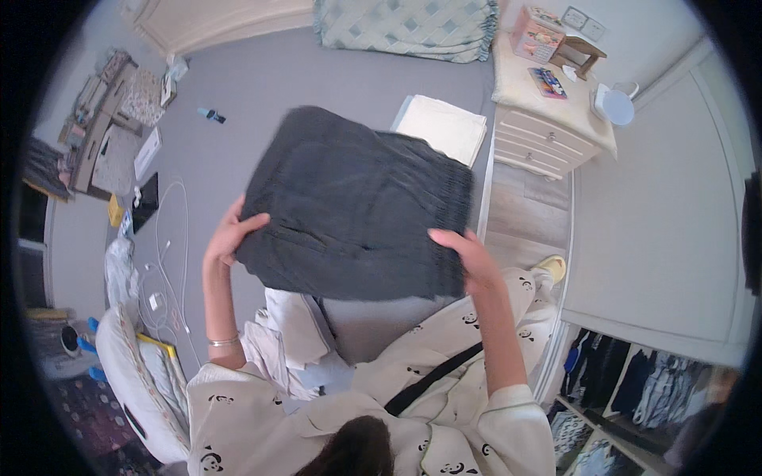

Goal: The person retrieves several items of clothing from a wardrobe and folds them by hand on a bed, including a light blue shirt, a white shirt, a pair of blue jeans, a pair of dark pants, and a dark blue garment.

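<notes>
A dark grey garment with an elastic waistband [357, 208], folded into a rough rectangle, is held up over the bed between both hands. My left hand [233, 235] grips its left edge, thumb on top and fingers hidden beneath. At the waistband end on the right, my right hand [467, 256] pinches the cloth the same way. Behind the garment, a folded white cloth [443, 125] lies on the grey bed sheet [250, 71], with a light blue edge showing under it. Close to my body sits a heap of white and pale clothes [294, 339].
White cables [181, 238], a black tablet-like object [146, 202] and a plastic bag [121, 273] lie along the bed's left side. A patterned pillow [405, 27] is at the far end. A bedside cabinet [545, 140] and an open wardrobe compartment with hanging clothes [637, 381] stand right.
</notes>
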Demonstrator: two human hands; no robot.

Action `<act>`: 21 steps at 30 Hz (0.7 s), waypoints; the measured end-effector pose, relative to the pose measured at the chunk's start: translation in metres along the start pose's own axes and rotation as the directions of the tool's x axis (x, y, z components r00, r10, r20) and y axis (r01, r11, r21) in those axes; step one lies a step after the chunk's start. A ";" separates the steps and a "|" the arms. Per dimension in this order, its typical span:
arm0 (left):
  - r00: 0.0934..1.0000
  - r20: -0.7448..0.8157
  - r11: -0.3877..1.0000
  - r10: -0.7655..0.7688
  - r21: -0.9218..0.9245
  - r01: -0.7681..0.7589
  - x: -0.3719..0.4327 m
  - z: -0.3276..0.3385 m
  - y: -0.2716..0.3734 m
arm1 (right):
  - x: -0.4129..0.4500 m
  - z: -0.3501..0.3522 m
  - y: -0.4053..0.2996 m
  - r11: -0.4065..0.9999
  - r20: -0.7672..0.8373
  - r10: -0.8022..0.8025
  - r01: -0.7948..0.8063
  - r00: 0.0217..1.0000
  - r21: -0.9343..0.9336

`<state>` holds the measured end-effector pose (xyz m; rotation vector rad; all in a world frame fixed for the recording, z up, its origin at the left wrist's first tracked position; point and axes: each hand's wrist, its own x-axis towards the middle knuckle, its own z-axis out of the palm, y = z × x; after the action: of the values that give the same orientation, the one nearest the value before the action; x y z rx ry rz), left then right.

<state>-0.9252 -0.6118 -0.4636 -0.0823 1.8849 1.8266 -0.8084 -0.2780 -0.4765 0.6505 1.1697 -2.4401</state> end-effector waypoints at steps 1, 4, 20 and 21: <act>0.999 -0.017 0.999 0.035 0.005 -0.035 0.008 -0.012 0.010 | 0.021 0.006 0.004 1.000 0.030 -0.013 0.013 0.999 -0.009; 0.991 -0.059 0.970 -0.122 0.204 0.132 0.052 -0.056 -0.010 | 0.098 0.000 0.041 0.997 0.113 -0.075 0.071 0.991 0.032; 0.968 -0.242 0.836 -0.062 0.517 0.183 0.064 -0.128 -0.130 | 0.149 -0.024 0.139 0.988 -0.016 0.141 -0.142 0.990 -0.061; 0.962 -0.266 0.838 -0.066 0.508 0.198 0.062 -0.137 -0.142 | 0.147 -0.020 0.141 0.971 -0.047 0.141 -0.147 0.989 -0.187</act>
<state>-0.9675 -0.7368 -0.6236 -0.2415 2.4245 1.1842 -0.8557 -0.3633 -0.6567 0.6941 1.3012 -2.1733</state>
